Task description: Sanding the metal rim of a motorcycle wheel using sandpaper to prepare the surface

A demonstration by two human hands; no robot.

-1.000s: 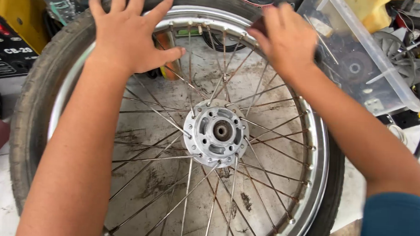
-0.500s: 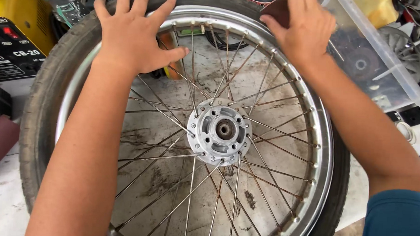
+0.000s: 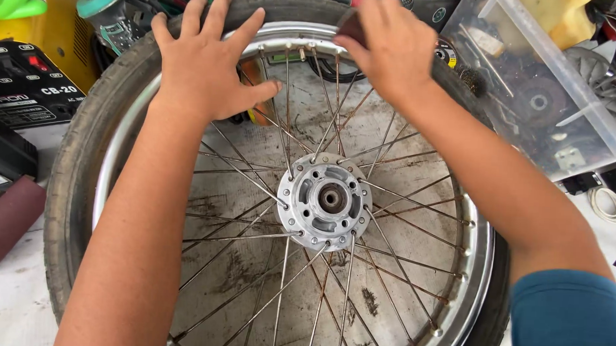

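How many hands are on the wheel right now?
2. The left hand lies flat, fingers spread, over the tyre and rim at upper left; the right hand presses a small dark piece on the rim's top.

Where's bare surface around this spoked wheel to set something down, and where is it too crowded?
Bare patches: the pale floor lower left, between the tyre and the brown sandpaper block, and a strip on the right below the clear plastic bin. Crowded: the top edge, with power tools upper left, and the left hand and right hand on the rim.
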